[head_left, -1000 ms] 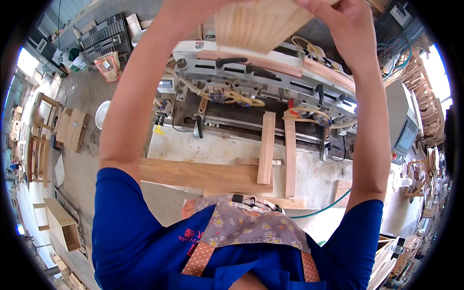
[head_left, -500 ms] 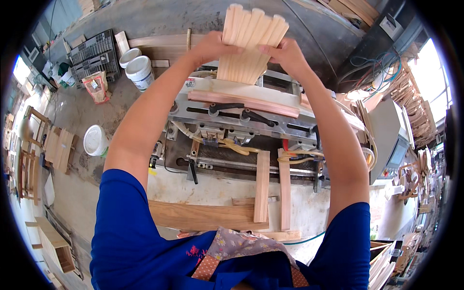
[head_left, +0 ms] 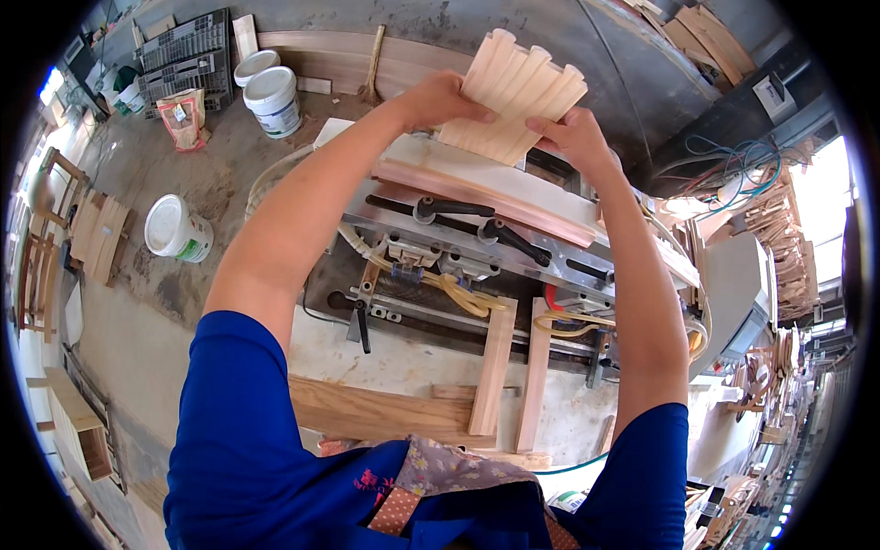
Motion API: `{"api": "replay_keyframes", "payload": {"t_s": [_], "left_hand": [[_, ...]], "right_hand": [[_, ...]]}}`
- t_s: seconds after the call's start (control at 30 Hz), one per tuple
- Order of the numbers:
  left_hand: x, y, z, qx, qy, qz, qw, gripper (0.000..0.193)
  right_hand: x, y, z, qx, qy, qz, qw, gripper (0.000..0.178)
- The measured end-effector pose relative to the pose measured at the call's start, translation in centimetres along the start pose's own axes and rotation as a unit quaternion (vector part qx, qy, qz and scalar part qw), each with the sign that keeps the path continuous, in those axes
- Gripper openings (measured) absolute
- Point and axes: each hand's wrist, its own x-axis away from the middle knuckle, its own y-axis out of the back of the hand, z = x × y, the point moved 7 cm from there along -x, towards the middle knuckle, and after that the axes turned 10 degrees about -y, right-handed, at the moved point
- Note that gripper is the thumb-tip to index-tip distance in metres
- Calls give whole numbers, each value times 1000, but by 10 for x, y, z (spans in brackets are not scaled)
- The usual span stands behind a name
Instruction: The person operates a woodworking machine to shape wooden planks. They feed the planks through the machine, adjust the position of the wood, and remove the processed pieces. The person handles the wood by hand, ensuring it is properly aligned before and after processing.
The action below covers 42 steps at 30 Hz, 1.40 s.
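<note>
wood bundle (head_left: 527,92): between left hand (head_left: 449,101) and right hand (head_left: 573,142) | levers (head_left: 449,209): on machine (head_left: 403,223) | two slats (head_left: 492,371): before machine, left one across wide board (head_left: 385,412) | bucket (head_left: 181,229): floor, left of machine | bucket pair (head_left: 273,105): behind it, between sack (head_left: 181,119) and broom (head_left: 371,78) | control cabinet (head_left: 729,284): right of machine

At upper centre, your left hand (head_left: 446,99) and right hand (head_left: 575,139) grip wooden slats (head_left: 515,96); a white bucket (head_left: 183,231) stands at left.
</note>
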Motion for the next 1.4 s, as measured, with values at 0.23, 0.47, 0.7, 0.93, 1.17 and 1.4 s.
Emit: {"api": "replay_keyframes", "payload": {"t_s": [0.23, 0.47, 0.7, 0.93, 1.17, 1.4], "left_hand": [[22, 6, 32, 2, 41, 20, 999, 44], [27, 7, 29, -24, 39, 5, 999, 42], [25, 9, 29, 37, 51, -1, 998, 47], [14, 15, -7, 115, -7, -90, 989, 49], [15, 13, -10, 106, 2, -43, 993, 50], [9, 21, -26, 198, 13, -116, 973, 53]], "right_hand": [[-20, -26, -26, 83, 14, -25, 996, 28], [-18, -28, -27, 78, 23, -27, 996, 29], [-24, -26, -35, 105, 16, -28, 994, 29], [-19, -27, -30, 106, 11, -33, 994, 28], [-18, -27, -26, 95, 39, -38, 994, 29], [-16, -28, -29, 130, 21, -41, 990, 30]]}}
